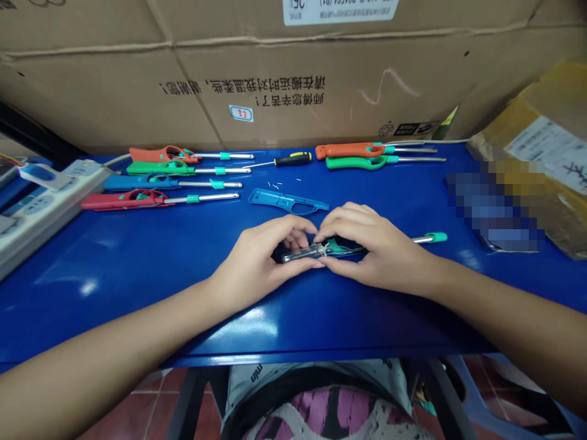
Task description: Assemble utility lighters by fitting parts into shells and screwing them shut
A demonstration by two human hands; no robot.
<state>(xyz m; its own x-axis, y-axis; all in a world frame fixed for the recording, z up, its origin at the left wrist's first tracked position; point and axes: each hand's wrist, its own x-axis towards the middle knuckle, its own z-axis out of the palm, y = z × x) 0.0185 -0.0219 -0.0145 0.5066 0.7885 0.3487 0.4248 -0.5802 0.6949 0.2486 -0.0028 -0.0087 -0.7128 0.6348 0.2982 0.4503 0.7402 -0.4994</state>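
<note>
Both my hands close around an opened long-necked lighter (316, 249) above the blue table. My left hand (270, 247) grips its end with the clear fuel tank between thumb and fingers. My right hand (367, 241) pinches it near the tank's top, where green parts and a thin wire show. The lighter's metal tube sticks out to the right of my right hand and ends in a green tip (436, 237). Most of its body is hidden by my fingers. Just behind my hands lies a loose blue handle half (287, 200).
Several lighters, including a red one (123, 200), lie in a row at left. An orange (351, 150) and a green lighter (358, 162) lie at the back. A screwdriver (293, 159) sits near tiny white bits. A power strip (50, 201), cardboard box (545, 146) and blurred object (495, 208) flank the table.
</note>
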